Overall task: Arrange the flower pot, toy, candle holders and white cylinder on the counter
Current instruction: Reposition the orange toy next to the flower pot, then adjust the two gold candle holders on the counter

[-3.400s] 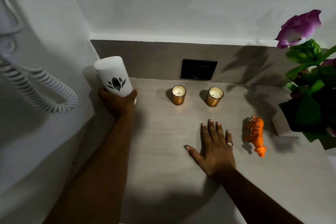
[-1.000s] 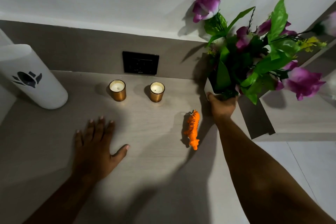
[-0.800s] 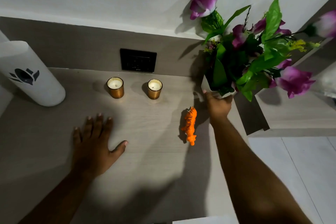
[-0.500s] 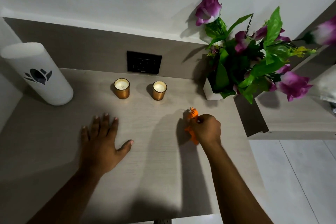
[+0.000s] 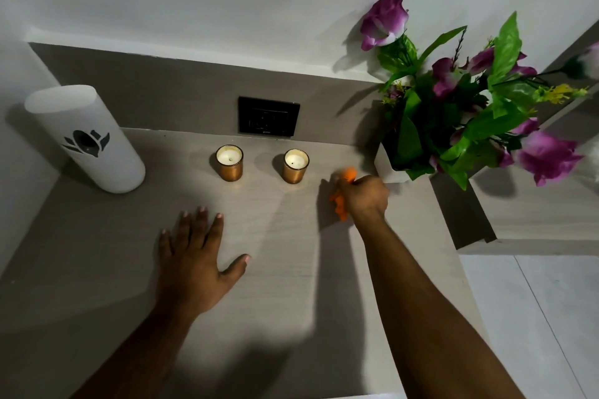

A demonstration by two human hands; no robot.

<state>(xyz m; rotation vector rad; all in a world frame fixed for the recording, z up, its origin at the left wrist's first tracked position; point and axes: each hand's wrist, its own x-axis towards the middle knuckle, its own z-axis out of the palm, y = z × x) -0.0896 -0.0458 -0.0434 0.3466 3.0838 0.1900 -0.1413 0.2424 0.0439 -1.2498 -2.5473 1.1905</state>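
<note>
Five things share your pale wood-grain desk [image 5: 285,269], which runs from the left wall to a step down on the right. Largest is the bunch of purple artificial flowers with green leaves in a small white square flower pot [image 5: 387,168] — it stands at the back right corner, the blooms spreading well past the desk edge. Next, the tall white cylinder with a black lotus mark [image 5: 87,142] stands at the back left corner, close against the side wall, appearing to lean in the wide lens.

Your left hand [image 5: 194,262] lies flat and open on the desk in front of the candles, palm down, fingers spread, gripping nothing. Your right hand [image 5: 366,196] is closed round the small orange plastic toy animal [image 5: 340,201], whose ends stick out above and below your fist; it sits between the right-hand candle and the flower pot, just beside the pot. Whether the toy rests on the desk or is lifted off it, you cannot tell from here — it is blurred.

Behind, a black rectangular wall socket plate [image 5: 268,116] sits in the grey backsplash. Two small copper-coloured glass candle holders with white wax stand below it, side by side and apart: the left one [image 5: 229,162] and the right one [image 5: 296,166], both upright and unlit.
</note>
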